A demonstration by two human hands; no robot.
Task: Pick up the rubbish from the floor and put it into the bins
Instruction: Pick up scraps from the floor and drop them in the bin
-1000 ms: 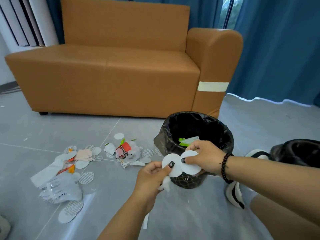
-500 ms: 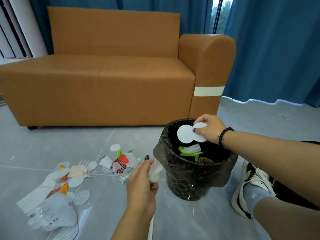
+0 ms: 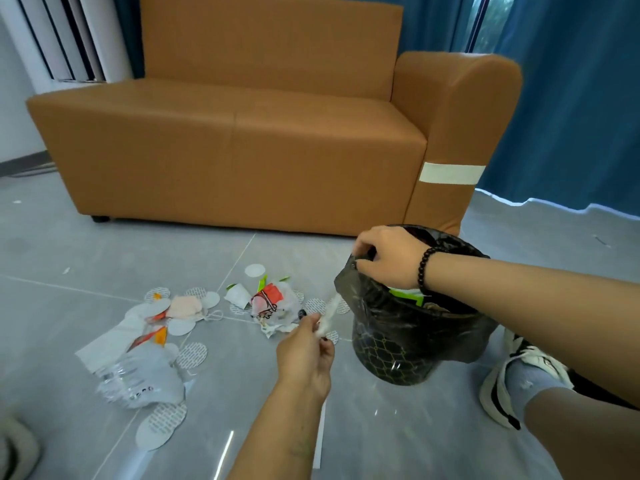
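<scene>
Bright, even daylight, probably entering through the gap in the curtains [image 3: 568, 98] at upper right. Soft, faint shadows only: a thin dark band under the sofa [image 3: 242, 133], a dim patch beside the bin [image 3: 415, 341]. Streaks of white glare on the glossy floor [image 3: 86, 237], strongest near the bottom edge and just in front of the bin. Wide-angle bending toward the edges: blinds [image 3: 69, 36] leaning at upper left, sofa arm bulging. Slight softness overall; motion blur on the left hand [image 3: 306, 351] and the white scrap [image 3: 329, 315] pinched there. Smeared detail in the lower left corner. Sharper across the litter [image 3: 145, 358].
</scene>
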